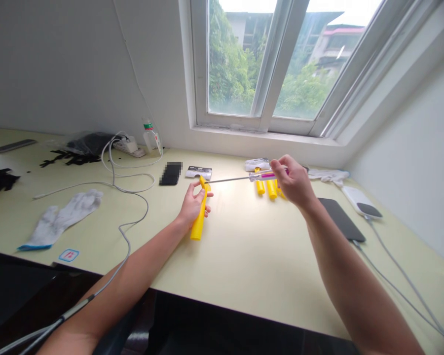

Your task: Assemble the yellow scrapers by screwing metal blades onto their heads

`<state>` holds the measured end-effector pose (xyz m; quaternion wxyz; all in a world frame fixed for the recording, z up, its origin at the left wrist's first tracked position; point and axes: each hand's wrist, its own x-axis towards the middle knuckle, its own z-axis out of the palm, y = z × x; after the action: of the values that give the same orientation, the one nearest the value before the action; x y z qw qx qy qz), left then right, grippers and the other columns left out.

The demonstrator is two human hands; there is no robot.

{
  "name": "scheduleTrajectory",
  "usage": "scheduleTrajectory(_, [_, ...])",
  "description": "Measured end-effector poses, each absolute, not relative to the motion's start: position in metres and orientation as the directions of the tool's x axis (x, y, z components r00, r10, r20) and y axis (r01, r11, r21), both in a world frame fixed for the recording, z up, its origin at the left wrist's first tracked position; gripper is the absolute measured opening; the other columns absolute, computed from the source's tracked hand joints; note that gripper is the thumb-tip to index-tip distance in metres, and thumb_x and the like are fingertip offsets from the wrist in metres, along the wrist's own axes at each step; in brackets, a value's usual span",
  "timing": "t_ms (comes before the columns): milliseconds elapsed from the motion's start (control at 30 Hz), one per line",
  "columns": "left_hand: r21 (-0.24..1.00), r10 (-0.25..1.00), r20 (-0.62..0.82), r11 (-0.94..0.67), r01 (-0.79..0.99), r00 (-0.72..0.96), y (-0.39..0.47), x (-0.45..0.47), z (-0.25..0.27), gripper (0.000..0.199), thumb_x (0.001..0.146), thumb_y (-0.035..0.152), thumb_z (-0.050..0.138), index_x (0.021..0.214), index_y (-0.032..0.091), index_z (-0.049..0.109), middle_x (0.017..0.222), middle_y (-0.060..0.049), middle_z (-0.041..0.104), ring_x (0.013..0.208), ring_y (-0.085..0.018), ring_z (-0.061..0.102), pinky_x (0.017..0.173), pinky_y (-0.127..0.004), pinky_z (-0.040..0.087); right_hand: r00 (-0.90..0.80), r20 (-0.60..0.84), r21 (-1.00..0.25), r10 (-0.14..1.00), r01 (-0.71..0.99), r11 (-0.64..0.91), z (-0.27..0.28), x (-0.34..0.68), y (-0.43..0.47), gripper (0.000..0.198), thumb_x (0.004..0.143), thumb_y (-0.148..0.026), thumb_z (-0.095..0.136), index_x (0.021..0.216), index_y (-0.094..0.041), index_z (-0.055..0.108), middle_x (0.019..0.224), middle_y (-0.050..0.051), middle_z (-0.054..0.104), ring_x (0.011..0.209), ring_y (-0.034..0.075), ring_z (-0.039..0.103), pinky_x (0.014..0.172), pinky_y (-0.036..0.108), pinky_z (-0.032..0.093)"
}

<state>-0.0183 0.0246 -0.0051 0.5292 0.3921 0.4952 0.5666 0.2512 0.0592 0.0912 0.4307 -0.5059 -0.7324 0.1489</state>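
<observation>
1. Gripping a yellow piece [197, 224], the left hand [192, 207] has its thumb and fingers around the upper part; the lower end sticks out below the grip, over the table [244, 276].
2. Closed around the clear-and-pink handle of a screwdriver [258, 176], the right hand [291, 178] sits to the right of the left grip and a little higher.
3. The screwdriver's shaft runs leftward from the right grip, its tip at the yellow piece's upper end; whether they touch, I cannot tell.
4. More yellow pieces [272, 190] lie just left of and below the right grip, partly hidden.
5. A black-and-white card [200, 172] lies just beyond the left grip, a dark tablet-like slab [340, 219] right of the right grip.
</observation>
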Motion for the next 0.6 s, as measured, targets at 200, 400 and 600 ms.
scheduleTrajectory(200, [0.973, 0.985, -0.090, 0.056, -0.222, -0.145, 0.0250, -0.0187, -0.0054, 0.030, 0.092, 0.035, 0.054, 0.119, 0.029, 0.041, 0.099, -0.006, 0.066, 0.040, -0.009, 0.055, 0.036, -0.021, 0.042, -0.278, 0.446, -0.692, 0.851, 0.496, 0.525, 0.0874, 0.2538, 0.0627, 0.047, 0.080, -0.059, 0.064, 0.107, -0.023, 0.049, 0.097, 0.006, 0.064, 0.066, 0.016, 0.061, 0.059, 0.031, 0.052])
scheduleTrajectory(400, [0.970, 0.981, -0.083, 0.038, -0.242, -0.178, 0.0278, -0.0223, -0.0061, 0.030, 0.092, 0.035, 0.054, 0.118, 0.030, 0.040, 0.098, -0.004, 0.066, 0.040, -0.009, 0.055, 0.036, -0.021, 0.043, -0.292, 0.405, -0.749, 0.866, 0.437, 0.498, 0.0846, 0.2499, 0.0620, 0.052, 0.081, -0.057, 0.064, 0.117, -0.025, 0.044, 0.099, 0.006, 0.064, 0.059, 0.014, 0.061, 0.054, 0.029, 0.051])
scheduleTrajectory(600, [0.963, 0.984, -0.104, 0.063, -0.261, -0.145, 0.0276, -0.0198, -0.0082, 0.030, 0.092, 0.034, 0.056, 0.118, 0.029, 0.041, 0.094, -0.004, 0.066, 0.040, -0.009, 0.055, 0.036, -0.020, 0.041, -0.187, 0.439, -0.706, 0.879, 0.533, 0.466, 0.0849, 0.2466, 0.0620, 0.038, 0.084, -0.057, 0.060, 0.095, -0.020, 0.054, 0.064, -0.001, 0.059, 0.052, 0.012, 0.054, 0.047, 0.023, 0.042])
